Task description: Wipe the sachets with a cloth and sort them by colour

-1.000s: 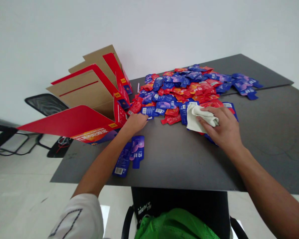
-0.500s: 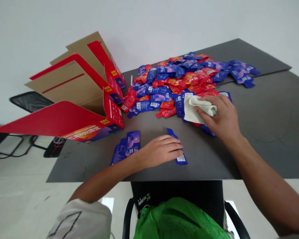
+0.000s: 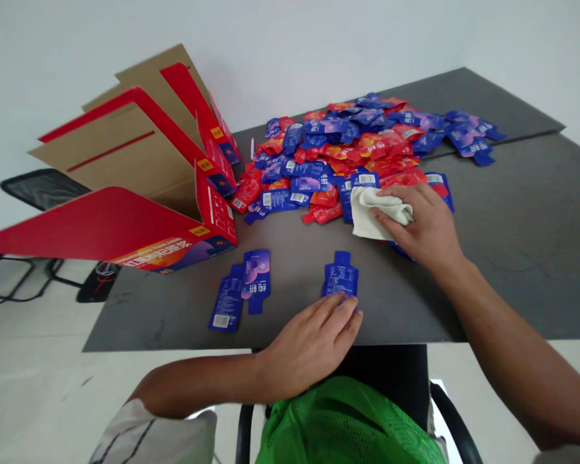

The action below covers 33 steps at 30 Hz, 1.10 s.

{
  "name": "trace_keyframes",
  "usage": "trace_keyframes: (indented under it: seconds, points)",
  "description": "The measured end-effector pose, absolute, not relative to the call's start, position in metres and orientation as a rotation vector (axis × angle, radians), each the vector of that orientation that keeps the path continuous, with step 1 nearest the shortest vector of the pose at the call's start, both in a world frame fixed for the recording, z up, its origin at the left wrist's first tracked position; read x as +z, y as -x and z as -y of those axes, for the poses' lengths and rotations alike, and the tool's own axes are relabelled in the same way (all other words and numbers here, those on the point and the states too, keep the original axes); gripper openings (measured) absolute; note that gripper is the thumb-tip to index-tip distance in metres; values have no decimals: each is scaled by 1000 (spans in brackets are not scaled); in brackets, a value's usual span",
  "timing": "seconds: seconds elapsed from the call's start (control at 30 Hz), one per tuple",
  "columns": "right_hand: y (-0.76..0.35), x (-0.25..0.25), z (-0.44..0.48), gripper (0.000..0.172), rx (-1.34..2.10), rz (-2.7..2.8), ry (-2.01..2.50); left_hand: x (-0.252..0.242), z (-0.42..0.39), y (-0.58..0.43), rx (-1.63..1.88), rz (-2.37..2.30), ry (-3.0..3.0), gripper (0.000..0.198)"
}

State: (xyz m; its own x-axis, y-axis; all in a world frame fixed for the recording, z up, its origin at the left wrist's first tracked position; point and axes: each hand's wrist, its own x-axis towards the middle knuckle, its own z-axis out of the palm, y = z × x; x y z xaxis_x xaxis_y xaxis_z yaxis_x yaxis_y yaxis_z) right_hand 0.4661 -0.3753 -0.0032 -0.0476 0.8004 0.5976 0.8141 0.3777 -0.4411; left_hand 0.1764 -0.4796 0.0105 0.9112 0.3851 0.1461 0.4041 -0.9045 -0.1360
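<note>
Near the table's front edge, my left hand (image 3: 314, 341) lies palm down with its fingers stretched over the lower end of a blue sachet (image 3: 341, 274). That sachet is flat on the table, spout end pointing away from me; my thumb is hidden. My right hand (image 3: 428, 225) is closed on a folded white cloth (image 3: 370, 222), at the near side of a heap of red and blue sachets (image 3: 338, 154). Two more blue sachets, one with its barcode side up (image 3: 227, 299) and one printed with purple circles (image 3: 257, 277), lie left of my left hand, slightly overlapping.
Open red cardboard boxes (image 3: 212, 212) stand along the table's left side with their flaps up. The grey table (image 3: 512, 225) meets a second grey tabletop (image 3: 502, 103) at the back. A green mesh cloth (image 3: 348, 425) covers my lap, and a chair armrest (image 3: 457, 422) shows below.
My left hand has slid toward me, uncovering most of the blue sachet, which now lies straighter. My right hand with the cloth has barely moved. The view has shifted slightly.
</note>
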Motion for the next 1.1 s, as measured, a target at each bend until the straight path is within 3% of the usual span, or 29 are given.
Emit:
trace_keyframes:
  seconds: [0.17, 0.4, 0.57, 0.77, 0.97, 1.1]
  points:
    - [-450, 15, 389, 37, 54, 1952, 1300, 2, 503, -183, -9, 789, 2833, 60]
    - [-400, -2, 436, 37, 349, 2489, 948, 5, 518, -190, 81, 733, 2695, 45]
    - [-413, -25, 403, 48, 246, 2548, 1040, -5, 526, -193, 31, 694, 2664, 45]
    - [-428, 0, 380, 47, -35, 2409, 1272, -9, 529, -192, -4, 732, 2671, 42]
    - [-412, -11, 446, 40, 247, 2548, 891, -4, 528, -191, 86, 706, 2746, 40]
    - [-421, -33, 427, 41, 236, 2544, 983, -4, 528, -190, 33, 688, 2709, 43]
